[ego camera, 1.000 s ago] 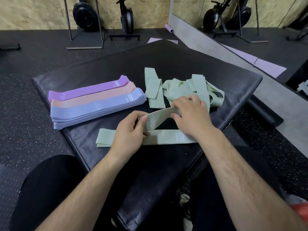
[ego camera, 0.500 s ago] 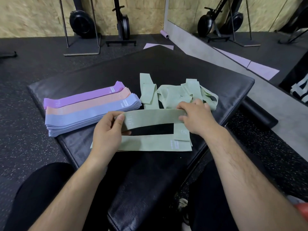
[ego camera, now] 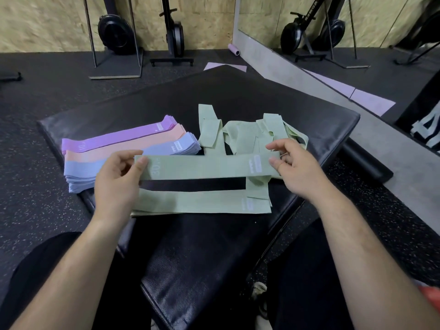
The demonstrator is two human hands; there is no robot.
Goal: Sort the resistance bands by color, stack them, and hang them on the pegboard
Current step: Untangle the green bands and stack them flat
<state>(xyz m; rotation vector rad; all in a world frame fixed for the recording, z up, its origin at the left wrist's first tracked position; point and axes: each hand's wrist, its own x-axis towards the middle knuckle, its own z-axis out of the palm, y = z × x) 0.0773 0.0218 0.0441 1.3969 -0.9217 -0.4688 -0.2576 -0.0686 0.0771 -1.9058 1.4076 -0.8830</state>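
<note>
We see the left hand (ego camera: 116,184) and the right hand (ego camera: 295,172) holding one green band (ego camera: 202,166) stretched flat between them, a little above the black pad (ego camera: 238,98). The left hand pinches the left end, with the thumb on the front and the other fingers curled behind. The right hand pinches the right end under its thumb, and its first finger is raised above the band. The band shows a pale "30" near the left end and a white label near the right end.

Just under it, a flat green stack (ego camera: 197,203) lies on the pad. Behind the held band we see a loose green pile (ego camera: 240,136), tangled and folded. To the left lie three neat stacks side by side and touching: the purple stack (ego camera: 119,139) farthest, the pink stack (ego camera: 133,148) in the middle, the blue stack (ego camera: 81,172) nearest.
</note>
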